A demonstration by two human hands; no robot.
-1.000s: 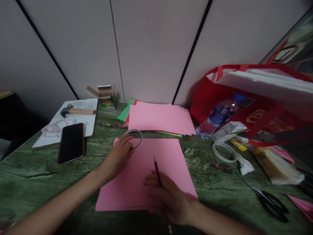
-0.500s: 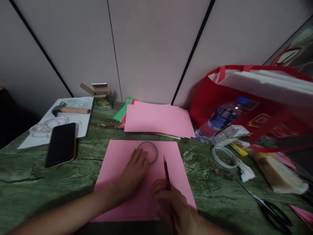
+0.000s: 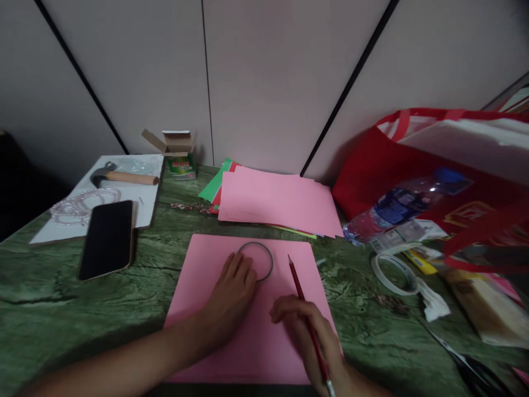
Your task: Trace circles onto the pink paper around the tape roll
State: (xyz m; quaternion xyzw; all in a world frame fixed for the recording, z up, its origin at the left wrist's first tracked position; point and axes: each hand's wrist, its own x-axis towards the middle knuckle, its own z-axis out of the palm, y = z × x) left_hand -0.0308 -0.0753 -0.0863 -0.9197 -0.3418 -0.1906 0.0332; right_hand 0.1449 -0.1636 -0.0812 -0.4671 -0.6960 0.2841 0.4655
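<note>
A thin grey ring (image 3: 270, 257) lies on a sheet of pink paper (image 3: 194, 264) on the table. My left hand (image 3: 233, 292) rests flat on the sheet, its fingertips over the ring's left edge. In my right hand (image 3: 312, 331) is a dark red pencil (image 3: 298, 282), its sharpened tip pointing away from me, above the right part of the sheet and apart from the ring. The fingers of that hand are curled loosely about the pencil. Part of the ring is hidden under my left fingers.
Behind the sheet lies a stack of coloured paper (image 3: 276, 198). To the left are a phone (image 3: 107, 240), a hammer (image 3: 132, 177) and a small box (image 3: 182, 165). Rightward are a bottle (image 3: 400, 207), a tape roll (image 3: 388, 278), scissors (image 3: 467, 361) and a red bag (image 3: 372, 160).
The view has shifted, so most things sit further right in the picture. My right hand has turned and loosened somewhat around the pencil, which now leans more. My left hand stays on the ring.
</note>
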